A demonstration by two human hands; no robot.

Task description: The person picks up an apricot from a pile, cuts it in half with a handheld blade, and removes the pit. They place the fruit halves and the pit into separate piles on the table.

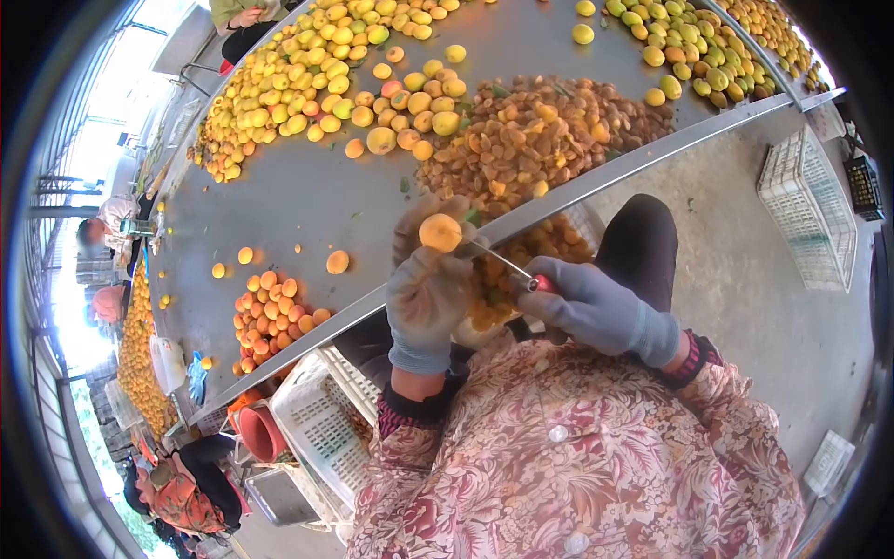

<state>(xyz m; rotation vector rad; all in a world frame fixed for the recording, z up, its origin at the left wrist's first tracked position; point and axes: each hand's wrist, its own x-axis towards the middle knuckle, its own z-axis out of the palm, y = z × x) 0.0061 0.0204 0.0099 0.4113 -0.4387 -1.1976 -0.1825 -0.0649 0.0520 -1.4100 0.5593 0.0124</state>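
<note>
My left hand (428,293), in a grey glove, holds an orange apricot (440,233) at its fingertips, over the table's near edge. My right hand (596,312), gloved too, is closed round the red handle of a slim metal pitting tool (507,262), whose tip points at the apricot and reaches its right side. Just beyond the hands lies a heap of brown apricot pits (549,130). Beneath them, below the table edge, a container shows with orange fruit pieces (559,239). A small pile of orange apricots (270,321) rests left of my left hand.
Yellow apricots (298,79) cover the far side of the metal table (289,200), with greener ones (694,47) at upper right. White crates stand on the floor at right (808,210) and by my left side (321,429). Near a red bucket (261,431) sits another person (191,489).
</note>
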